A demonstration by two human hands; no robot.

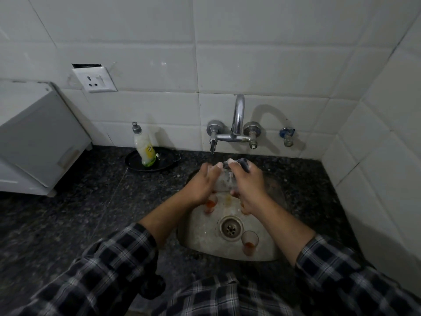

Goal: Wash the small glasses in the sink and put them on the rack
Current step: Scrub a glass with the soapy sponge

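Your left hand [202,181] grasps one small glass [224,182] over the sink [271,252] while your right hand [247,182] clenches a scrubber [242,164], with stained glasses [249,242] unwashed and no rack visible.

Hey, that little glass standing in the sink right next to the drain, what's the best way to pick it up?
Probably from straight above. The glass stands upright beside the drain, mouth open, with orange residue at its bottom. Pinch the upper wall just under the rim, thumb opposite the fingers. The near sink wall sits close, so a side approach looks cramped.
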